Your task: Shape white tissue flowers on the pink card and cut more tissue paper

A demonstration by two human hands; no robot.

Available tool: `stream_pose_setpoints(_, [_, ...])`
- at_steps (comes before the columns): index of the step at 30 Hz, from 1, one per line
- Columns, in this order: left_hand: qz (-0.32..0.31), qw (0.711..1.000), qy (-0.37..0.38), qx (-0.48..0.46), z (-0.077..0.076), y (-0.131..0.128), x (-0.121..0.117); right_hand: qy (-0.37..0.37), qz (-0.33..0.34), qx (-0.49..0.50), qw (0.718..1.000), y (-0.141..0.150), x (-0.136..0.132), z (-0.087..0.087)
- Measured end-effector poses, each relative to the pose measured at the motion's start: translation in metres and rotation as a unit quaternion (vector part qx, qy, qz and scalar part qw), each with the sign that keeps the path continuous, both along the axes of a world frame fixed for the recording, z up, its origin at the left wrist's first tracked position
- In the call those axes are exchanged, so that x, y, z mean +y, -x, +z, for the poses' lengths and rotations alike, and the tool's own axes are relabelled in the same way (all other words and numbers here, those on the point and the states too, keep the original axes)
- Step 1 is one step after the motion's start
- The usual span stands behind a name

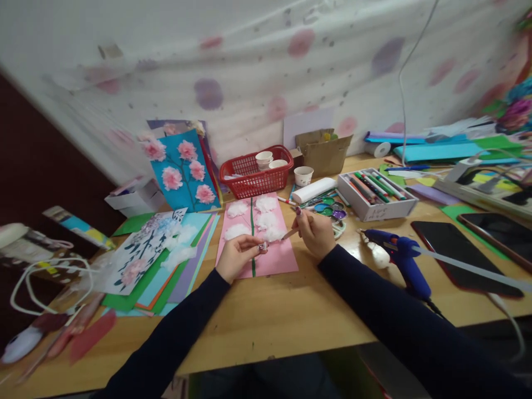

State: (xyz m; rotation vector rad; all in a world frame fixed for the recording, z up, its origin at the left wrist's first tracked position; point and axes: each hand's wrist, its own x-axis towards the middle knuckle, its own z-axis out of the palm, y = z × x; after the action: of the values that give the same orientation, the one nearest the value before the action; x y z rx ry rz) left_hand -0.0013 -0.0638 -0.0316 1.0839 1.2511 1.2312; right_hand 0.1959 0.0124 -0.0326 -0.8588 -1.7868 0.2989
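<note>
A pink sheet of paper lies on the table with a dark green painted stem down its middle. White fluffy flowers sit on both sides of the stem. My right hand grips a thin brown paintbrush, its tip low over the sheet's right side, beside the lower right flower. Over the lower part of the sheet, my left hand has its thumb and fingertips pinched together close to that flower. Whatever lies between those fingertips is too small to make out.
Behind the sheet stand a red basket with paper cups and a blue flower picture. A paint palette, marker box, blue glue gun and phone lie to the right. Coloured papers are stacked left.
</note>
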Motion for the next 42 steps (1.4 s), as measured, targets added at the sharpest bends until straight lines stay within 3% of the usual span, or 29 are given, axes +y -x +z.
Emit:
stream_pose_setpoints(6, [-0.013, 0.998, -0.023, 0.064, 0.009, -0.005, 0.013, -0.012, -0.028, -0.013, 0.999, -0.002, 0.005, -0.002])
stream_pose_setpoints(13, [-0.043, 0.981, -0.053, 0.179, 0.006, -0.017, 0.026, -0.026, -0.044, -0.012, 0.999, -0.001, 0.007, -0.002])
stream_pose_setpoints(19, [-0.018, 0.910, -0.146, 0.387, 0.002, -0.019, 0.030, -0.028, -0.039, -0.002, 0.999, 0.000, 0.006, 0.000])
stream_pose_setpoints(22, [-0.015, 0.879, -0.169, 0.445, 0.001, -0.019, 0.033, -0.027, -0.048, -0.005, 0.998, 0.000, 0.006, -0.001])
stream_pose_setpoints(26, [-0.021, 0.859, -0.189, 0.475, -0.001, -0.021, 0.035, -0.030, -0.049, 0.027, 0.998, -0.002, 0.004, 0.001])
stream_pose_setpoints(32, [-0.005, 0.822, -0.239, 0.517, -0.001, -0.023, 0.035, -0.039, 0.018, 0.020, 0.999, -0.001, 0.001, 0.002])
stream_pose_setpoints(38, [-0.011, 0.808, -0.255, 0.530, -0.003, -0.020, 0.036, -0.053, 0.051, 0.004, 0.997, 0.002, 0.003, -0.004])
stream_pose_setpoints(42, [-0.015, 0.816, -0.256, 0.518, -0.003, -0.018, 0.038, -0.055, 0.058, 0.007, 0.997, 0.003, 0.002, -0.004])
